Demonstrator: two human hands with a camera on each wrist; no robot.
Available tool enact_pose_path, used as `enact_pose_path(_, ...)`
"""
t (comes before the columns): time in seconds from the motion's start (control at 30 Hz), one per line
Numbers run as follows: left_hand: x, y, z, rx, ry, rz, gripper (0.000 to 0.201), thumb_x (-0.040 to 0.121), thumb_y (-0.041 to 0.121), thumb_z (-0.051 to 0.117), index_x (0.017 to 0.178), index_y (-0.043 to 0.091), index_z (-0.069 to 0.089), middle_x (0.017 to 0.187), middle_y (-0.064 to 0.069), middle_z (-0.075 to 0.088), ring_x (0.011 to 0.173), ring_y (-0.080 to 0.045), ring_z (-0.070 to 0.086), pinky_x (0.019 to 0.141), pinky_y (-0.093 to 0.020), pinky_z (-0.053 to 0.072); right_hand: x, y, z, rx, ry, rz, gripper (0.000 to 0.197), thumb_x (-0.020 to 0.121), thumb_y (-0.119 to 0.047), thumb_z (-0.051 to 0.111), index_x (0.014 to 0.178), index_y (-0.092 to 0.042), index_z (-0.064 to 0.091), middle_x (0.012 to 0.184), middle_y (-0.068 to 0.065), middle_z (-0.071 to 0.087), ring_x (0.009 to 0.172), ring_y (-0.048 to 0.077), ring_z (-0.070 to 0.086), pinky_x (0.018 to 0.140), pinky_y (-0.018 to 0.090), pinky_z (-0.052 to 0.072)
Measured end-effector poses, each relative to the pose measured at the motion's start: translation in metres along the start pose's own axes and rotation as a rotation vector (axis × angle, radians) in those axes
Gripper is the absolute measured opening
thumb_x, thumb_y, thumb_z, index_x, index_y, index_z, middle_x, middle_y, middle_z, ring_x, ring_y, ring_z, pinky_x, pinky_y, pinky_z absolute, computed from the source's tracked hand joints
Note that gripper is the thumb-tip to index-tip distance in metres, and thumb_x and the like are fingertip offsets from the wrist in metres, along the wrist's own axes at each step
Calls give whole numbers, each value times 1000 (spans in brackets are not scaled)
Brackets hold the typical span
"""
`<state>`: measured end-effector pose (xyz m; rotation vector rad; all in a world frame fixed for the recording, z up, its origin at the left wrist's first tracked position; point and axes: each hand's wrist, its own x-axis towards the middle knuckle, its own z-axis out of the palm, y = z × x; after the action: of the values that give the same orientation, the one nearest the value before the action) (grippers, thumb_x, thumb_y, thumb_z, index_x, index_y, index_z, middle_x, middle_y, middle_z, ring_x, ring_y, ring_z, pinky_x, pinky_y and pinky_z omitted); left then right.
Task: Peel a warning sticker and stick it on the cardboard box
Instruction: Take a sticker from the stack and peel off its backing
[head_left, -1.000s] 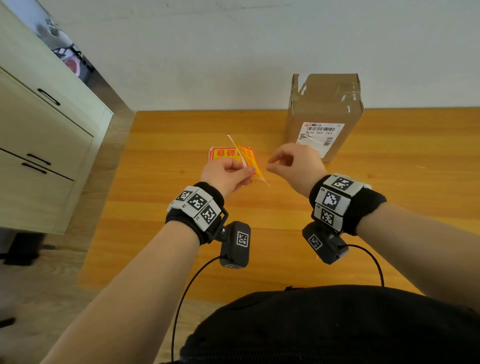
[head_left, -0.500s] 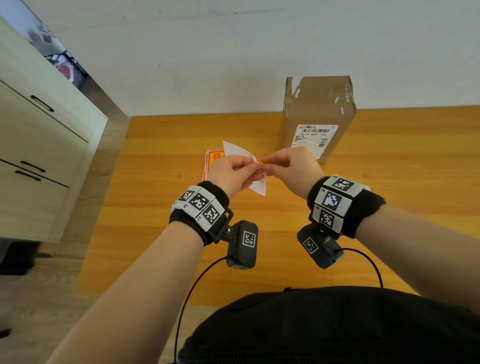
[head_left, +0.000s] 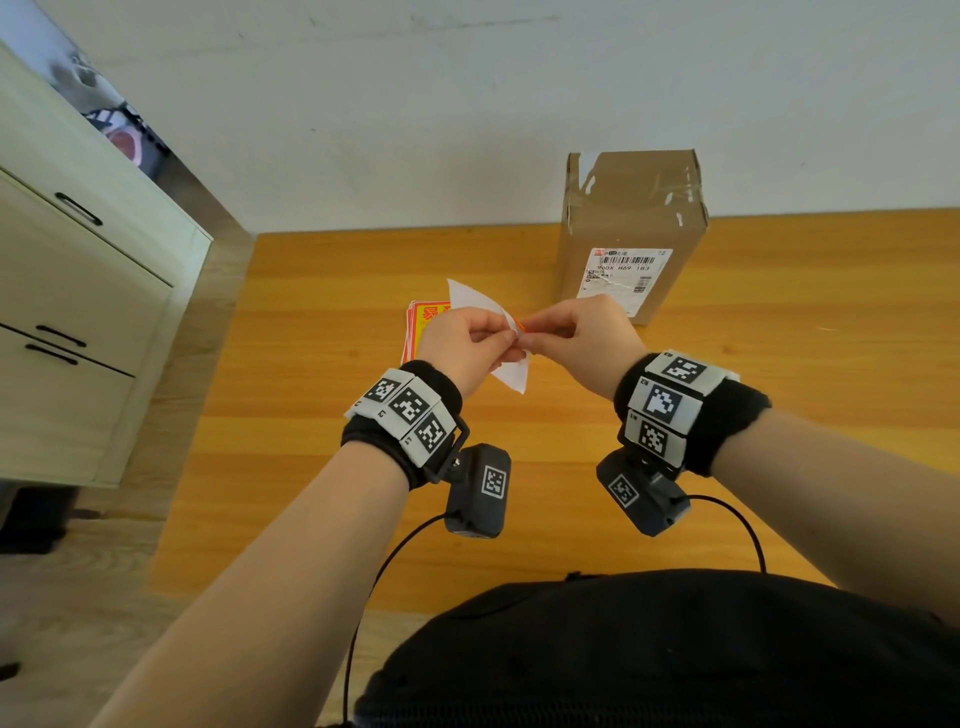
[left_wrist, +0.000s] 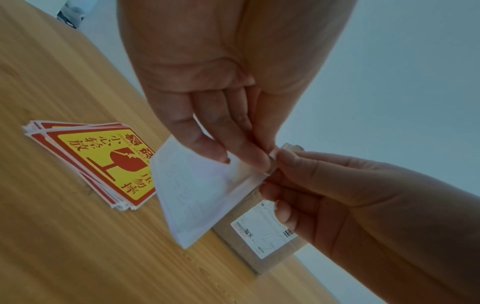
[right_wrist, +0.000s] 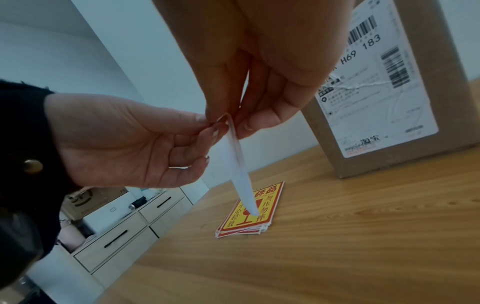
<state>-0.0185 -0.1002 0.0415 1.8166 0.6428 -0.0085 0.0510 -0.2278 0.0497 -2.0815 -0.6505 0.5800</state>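
Observation:
I hold one warning sticker above the table, its white backing towards me. My left hand pinches its upper corner between thumb and fingers. My right hand pinches the same corner from the other side, and a sliver of orange shows between the fingertips. In the left wrist view the sticker hangs flat below both pinches. In the right wrist view the sticker shows edge-on, curled at the top. The cardboard box stands upright at the back, beyond my right hand, with a white shipping label on its front.
A stack of red-and-yellow stickers lies on the wooden table under my left hand. A pale cabinet with drawers stands left of the table. The wall runs right behind the box.
A second ago my left hand alone held the sticker with its yellow face showing, and my right hand was apart. The sticker has turned backing-up and my right hand has closed on its corner.

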Motion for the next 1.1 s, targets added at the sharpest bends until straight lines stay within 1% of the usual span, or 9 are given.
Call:
enact_pose_path(0.17, 2, -2, 0, 18, -3, 13, 19, 91, 5, 53, 103, -5, 64, 87, -10, 68, 49, 12, 62, 47, -2, 44, 1, 0, -2, 11, 1, 8, 23, 89, -22, 59, 104, -10, 71, 92, 7, 72, 80, 13, 63, 77, 25, 51)
enact_pose_path(0.3, 4, -4, 0, 13, 17, 1, 16, 91, 8, 53, 102, 0, 62, 88, -8, 69, 49, 12, 62, 54, -8, 49, 6, 5, -1, 40, 46, 23, 20, 92, -15, 54, 102, -6, 69, 83, 2, 66, 63, 0, 57, 66, 17, 49)
enact_pose_path(0.4, 5, -6, -3, -20, 71, -62, 14, 92, 11, 51, 82, 14, 59, 75, 2, 67, 55, 6, 63, 63, -19, 52, 11, 11, -2, 102, 111, 92, 19, 93, -10, 50, 97, -4, 67, 82, 5, 66, 64, 9, 61, 68, 24, 53)
enact_pose_path(0.5, 7, -11, -9, -99, 156, -166, 22, 92, 13, 48, 72, 21, 53, 69, 4, 63, 62, -5, 62, 55, -18, 50, 15, 15, -6, 143, 152, 134, 17, 93, -9, 47, 93, -7, 65, 78, 3, 64, 61, 8, 61, 63, 23, 53)
enact_pose_path(0.6, 9, -20, -17, -166, 222, -270, 24, 93, 14, 49, 70, 21, 52, 68, 1, 64, 64, -9, 62, 59, -23, 50, 17, 18, -8, 181, 186, 162, 17, 93, -8, 46, 89, -11, 62, 74, 1, 64, 57, 6, 62, 57, 20, 53)
enact_pose_path(0.7, 10, -29, -23, -218, 259, -340, 23, 93, 12, 50, 71, 20, 51, 67, -2, 64, 62, -10, 62, 58, -24, 48, 17, 18, -10, 231, 217, 198, 18, 94, -8, 44, 88, -11, 60, 70, 0, 64, 55, 6, 64, 52, 14, 54)
enact_pose_path(0.9, 10, -53, -35, -215, 315, -464, 13, 93, 12, 51, 81, 18, 53, 67, -1, 64, 62, -7, 62, 57, -21, 49, 18, 13, -10, 311, 299, 221, 13, 96, -8, 42, 93, -11, 55, 66, 4, 64, 70, 26, 68, 71, 33, 59)
enact_pose_path(1.0, 8, -65, -44, -140, 365, -498, 5, 93, 13, 50, 92, 15, 55, 67, 0, 64, 62, -7, 61, 62, -22, 50, 20, 13, -10, 290, 353, 229, 16, 96, -9, 43, 101, -5, 58, 68, 4, 64, 79, 30, 70, 77, 36, 59)
enact_pose_path(1.1, 7, -78, -52, -49, 364, -554, 11, 93, 11, 50, 103, 13, 55, 67, -2, 64, 63, -10, 62, 66, -25, 51, 20, 11, -9, 286, 360, 224, 18, 95, -9, 43, 102, -3, 59, 79, 12, 68, 84, 31, 71, 81, 38, 59)
